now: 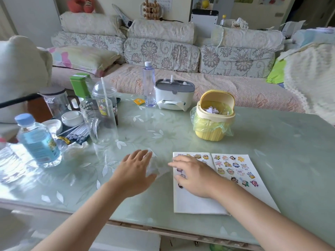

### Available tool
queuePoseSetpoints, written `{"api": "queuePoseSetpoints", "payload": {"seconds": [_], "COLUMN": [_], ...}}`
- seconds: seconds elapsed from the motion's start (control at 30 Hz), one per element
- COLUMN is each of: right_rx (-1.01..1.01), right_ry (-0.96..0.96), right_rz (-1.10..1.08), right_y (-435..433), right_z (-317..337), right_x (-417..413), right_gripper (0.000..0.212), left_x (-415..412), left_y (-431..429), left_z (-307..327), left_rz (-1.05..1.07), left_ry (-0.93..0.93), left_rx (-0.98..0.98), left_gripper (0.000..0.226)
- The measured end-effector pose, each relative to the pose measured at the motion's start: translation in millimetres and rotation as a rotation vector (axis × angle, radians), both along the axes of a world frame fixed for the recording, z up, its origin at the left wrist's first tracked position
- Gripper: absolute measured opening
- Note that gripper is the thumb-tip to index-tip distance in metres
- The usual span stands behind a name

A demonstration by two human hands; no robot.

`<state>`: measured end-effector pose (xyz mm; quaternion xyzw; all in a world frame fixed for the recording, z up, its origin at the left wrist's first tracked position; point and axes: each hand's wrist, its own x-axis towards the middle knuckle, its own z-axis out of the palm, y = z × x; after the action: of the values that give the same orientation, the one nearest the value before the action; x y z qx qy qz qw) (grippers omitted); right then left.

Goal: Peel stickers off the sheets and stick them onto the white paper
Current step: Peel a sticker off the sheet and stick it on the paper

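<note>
Two hands: both spread flat, pinching nothing
Left hand (135,172): pins thin paper (154,166) — steadying it
Right hand (193,175): rests on sticker sheets (233,171) — near table's (272,142) front edge

A pale green leaf-patterned table (272,142) is carrying a yellow bin (213,115), a white sheet (233,171) showing multicoloured cartoon stickers, and blue-capped bottles (36,140).

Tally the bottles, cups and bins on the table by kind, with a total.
Water bottles with blue caps: 2, the tall clear bottle and the blue-label bottle.
Clear cups: 2, the domed-lid cup with straw and the glass jug.
Yellow mini bin: 1.
Total: 5.
</note>
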<state>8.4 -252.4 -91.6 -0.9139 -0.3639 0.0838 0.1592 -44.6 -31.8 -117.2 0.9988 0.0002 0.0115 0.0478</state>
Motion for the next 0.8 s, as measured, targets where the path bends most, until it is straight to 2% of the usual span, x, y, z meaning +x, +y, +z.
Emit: {"api": "queuePoseSetpoints", "payload": {"seconds": [0.1,0.17,0.2,0.3,0.37,0.47,0.53,0.6,0.7,0.77,0.8], "right_rx": [-0.046,-0.059,-0.06,-0.042,-0.025,0.06,0.17,0.274,0.382,0.44,0.471], "right_ry": [-0.005,-0.021,-0.029,-0.032,-0.038,-0.005,0.034,0.041,-0.004,-0.034,-0.05], "right_rz": [0.03,0.05,0.062,0.101,0.128,0.108,0.031,-0.06,-0.097,-0.118,-0.133], "right_y": [15,24,28,39,44,51,52,51,48,45,43], "right_z": [-5,-8,-9,-10,-11,-15,-14,-8,6,14,16], "right_x": [6,9,11,13,14,17,19,21,21,19,18], "right_gripper": [0.048,0.05,0.052,0.059,0.062,0.047,0.024,0.011,0.014,0.014,0.013], "left_x": [-18,-24,-26,-25,-25,-26,-26,-27,-26,-22,-20], "left_y": [22,31,34,41,43,43,43,40,26,14,9], "left_z": [-7,-10,-9,-9,-9,-4,2,9,19,26,30], "left_rz": [0.05,0.028,0.011,-0.012,-0.017,-0.027,-0.015,-0.026,0.044,0.11,0.126], "left_ry": [0.114,0.102,0.082,0.008,-0.045,-0.122,-0.123,-0.102,-0.09,-0.109,-0.112], "left_rx": [0.024,-0.047,-0.095,-0.266,-0.283,-0.341,-0.427,-0.498,-0.657,-0.588,-0.518], "left_gripper": [0.107,0.109,0.102,0.064,0.049,0.03,0.028,0.037,0.03,0.019,0.022]}}
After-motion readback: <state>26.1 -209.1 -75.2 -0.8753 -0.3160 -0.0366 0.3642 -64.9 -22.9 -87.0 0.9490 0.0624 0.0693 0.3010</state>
